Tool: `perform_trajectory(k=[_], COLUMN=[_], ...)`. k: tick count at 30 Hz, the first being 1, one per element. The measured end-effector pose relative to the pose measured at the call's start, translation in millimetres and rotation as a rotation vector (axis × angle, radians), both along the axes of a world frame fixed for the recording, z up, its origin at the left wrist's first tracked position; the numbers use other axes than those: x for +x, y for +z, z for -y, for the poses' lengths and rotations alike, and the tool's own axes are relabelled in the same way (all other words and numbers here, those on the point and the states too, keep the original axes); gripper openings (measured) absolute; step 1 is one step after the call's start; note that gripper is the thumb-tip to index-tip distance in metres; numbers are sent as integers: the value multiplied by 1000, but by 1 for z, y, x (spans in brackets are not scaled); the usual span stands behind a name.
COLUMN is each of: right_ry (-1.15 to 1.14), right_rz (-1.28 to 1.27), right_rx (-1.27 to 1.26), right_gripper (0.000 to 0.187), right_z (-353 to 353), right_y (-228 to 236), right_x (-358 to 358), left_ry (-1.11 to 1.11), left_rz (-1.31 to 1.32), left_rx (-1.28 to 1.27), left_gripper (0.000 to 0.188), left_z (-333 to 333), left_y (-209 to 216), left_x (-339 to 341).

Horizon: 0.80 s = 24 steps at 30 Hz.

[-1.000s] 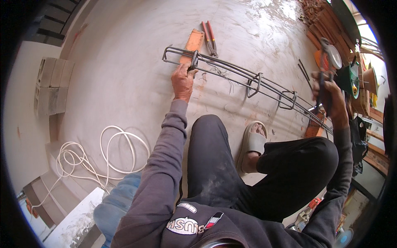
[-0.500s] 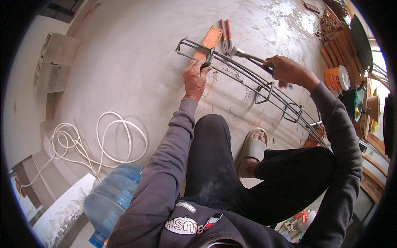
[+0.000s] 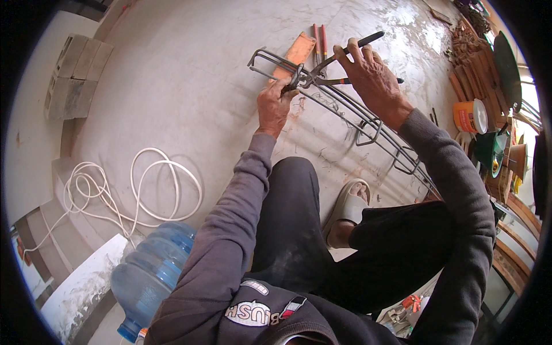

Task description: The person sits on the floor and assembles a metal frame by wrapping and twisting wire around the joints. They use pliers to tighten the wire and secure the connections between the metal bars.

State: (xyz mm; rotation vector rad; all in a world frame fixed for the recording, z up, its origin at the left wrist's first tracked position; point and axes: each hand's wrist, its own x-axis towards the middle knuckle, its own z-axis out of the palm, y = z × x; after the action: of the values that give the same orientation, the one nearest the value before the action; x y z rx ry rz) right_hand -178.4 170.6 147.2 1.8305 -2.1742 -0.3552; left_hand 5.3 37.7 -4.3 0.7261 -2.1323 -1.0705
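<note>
A long steel rebar cage (image 3: 376, 123) with bent stirrups slants across the floor ahead of me, its far-left end over an orange brick (image 3: 301, 48). My left hand (image 3: 273, 108) is closed around the cage beside a stirrup near that end; the fingertips are partly hidden. In my right hand (image 3: 374, 80) is a pair of pincers (image 3: 310, 77) with dark handles spread wide. Their jaws are at the stirrup, just right of my left fingers; whether they grip wire cannot be made out. Another tool with red handles (image 3: 316, 41) lies beyond the brick.
Grey blocks (image 3: 77, 77) are stacked at the left. A coiled white cable (image 3: 138, 190) and a blue water bottle (image 3: 152, 267) lie nearer me. Along the right are an orange-and-white bucket (image 3: 470, 117), a green container (image 3: 489, 150) and stacked wood-coloured pieces (image 3: 477, 75). My sandalled foot (image 3: 348, 210) is near the cage.
My right hand has moved left and up, bringing the pincers to the stirrup. Their handles, together before, are now spread apart. My left hand stays on the cage.
</note>
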Motion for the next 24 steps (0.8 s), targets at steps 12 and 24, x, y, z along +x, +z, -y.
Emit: perform_trajectory(k=[12,24], right_ry=[64,164], right_rz=[-64,-465], right_rx=[-25,-31], right_gripper=[78,56], right_z=[7,20], right_y=[-4,5], right_x=[7,18], left_ry=[-6,-30], left_rz=[-1,-78], left_rx=[-20,-20], left_gripper=[28,26], left_z=[1,4], left_y=[-1,0], left_x=[0,0])
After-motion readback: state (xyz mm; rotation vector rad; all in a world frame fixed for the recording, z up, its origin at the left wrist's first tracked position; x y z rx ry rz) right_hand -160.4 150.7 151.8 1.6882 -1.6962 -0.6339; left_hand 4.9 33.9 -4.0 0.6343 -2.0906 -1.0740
